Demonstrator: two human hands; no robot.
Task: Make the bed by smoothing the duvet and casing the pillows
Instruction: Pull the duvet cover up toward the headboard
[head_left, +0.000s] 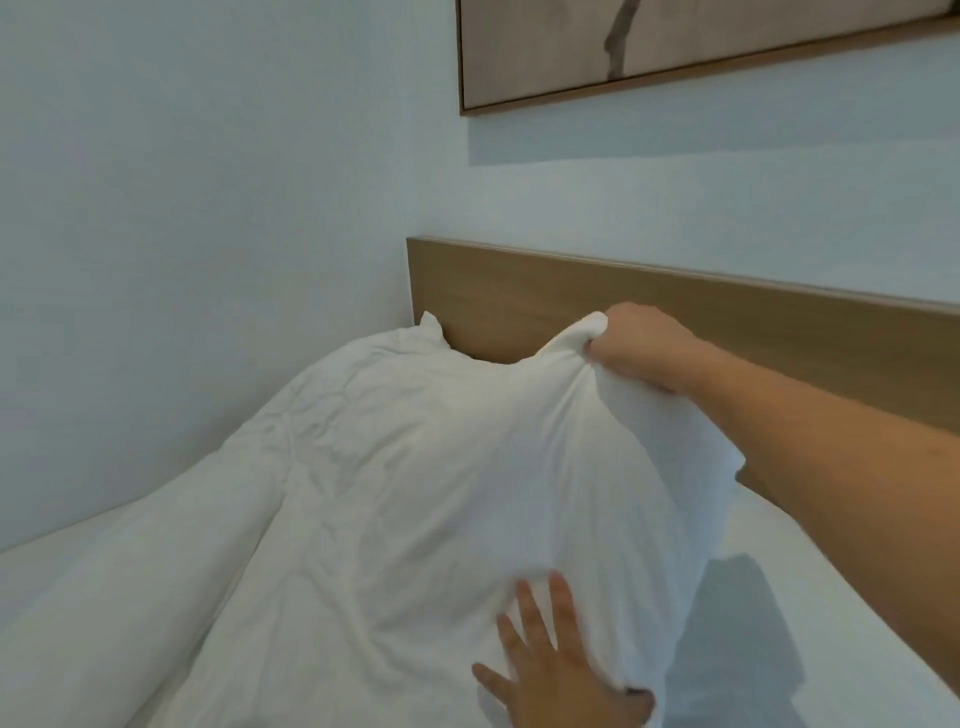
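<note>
Nearest, the left hand (550, 670) lies flat with fingers spread on the lower face of the pillow (441, 467), pressing it, not gripping. That pillow stands propped on the white bed sheet (831, 623), leaning toward the headboard (675, 312), already inside its white pillowcase (649, 441) as far as I can tell. Further off, the right hand (644, 345) is clenched round a bunched top corner of the case. To do this well, I'd say keep the flat palm steadying the filling while the far hand tugs the corner taut, so the stuffing seats fully in it. Beside it on the left the duvet (130, 597) lies rumpled along the wall (182, 208), not yet smoothed
</note>
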